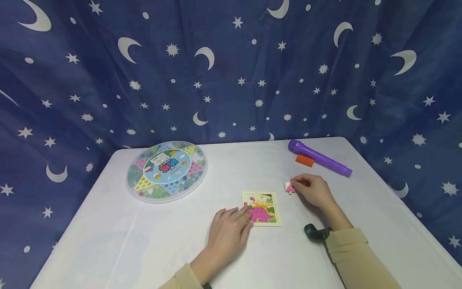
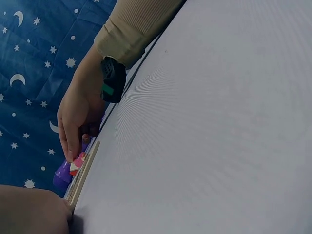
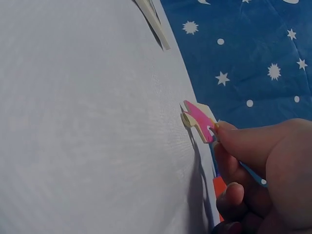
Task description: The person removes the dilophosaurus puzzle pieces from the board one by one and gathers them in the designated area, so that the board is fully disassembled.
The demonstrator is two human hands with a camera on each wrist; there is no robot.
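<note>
A dark blue curtain printed with white moons and stars hangs behind and around a white surface (image 1: 173, 241). Near the middle of it lies a small square puzzle board (image 1: 261, 208) with a pink dinosaur picture. The left hand (image 1: 229, 233) rests flat on the surface with its fingers straight, the fingertips (image 1: 245, 212) pressing on the left edge of the board. Just to the right of the board, apart from it, the right hand (image 1: 312, 190) pinches a loose puzzle piece (image 1: 290, 188) between thumb and fingertips; the right wrist view shows the piece (image 3: 199, 121) pink and cream, tilted up with one edge on or very near the surface. A dark wrist-worn device (image 1: 317, 233) sits at the right cuff of a beige sleeve.

Behind the right hand, well apart from it, a purple torch-like tube (image 1: 319, 157) lies slantwise, with a small orange block (image 1: 304, 160) just beside it. At the far left of the surface stands a round clear case (image 1: 167, 170) holding marbles around a star-shaped game board.
</note>
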